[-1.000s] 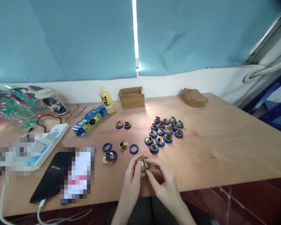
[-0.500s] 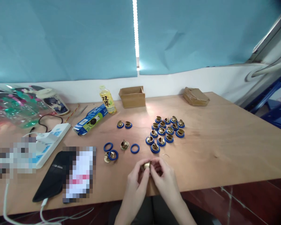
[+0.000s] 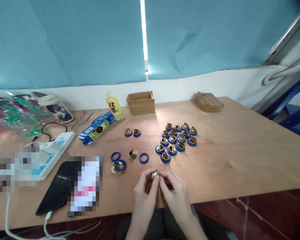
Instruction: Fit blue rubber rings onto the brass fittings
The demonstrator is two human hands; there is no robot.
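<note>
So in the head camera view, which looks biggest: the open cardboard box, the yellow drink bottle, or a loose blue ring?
1. Open cardboard box
2. Yellow drink bottle
3. Loose blue ring

The ring lies nearer the camera yet looks smallest, so the order seems safe.

Shiny brass-coloured metal piece; matt blue rings, probably rubber; smooth plywood table.

Both forearms come into view bare, with no sleeve showing at either wrist. The left hand and the right hand wear no gloves, rings, watch or bands. The fingers are slim, with short, unpainted nails.
</note>
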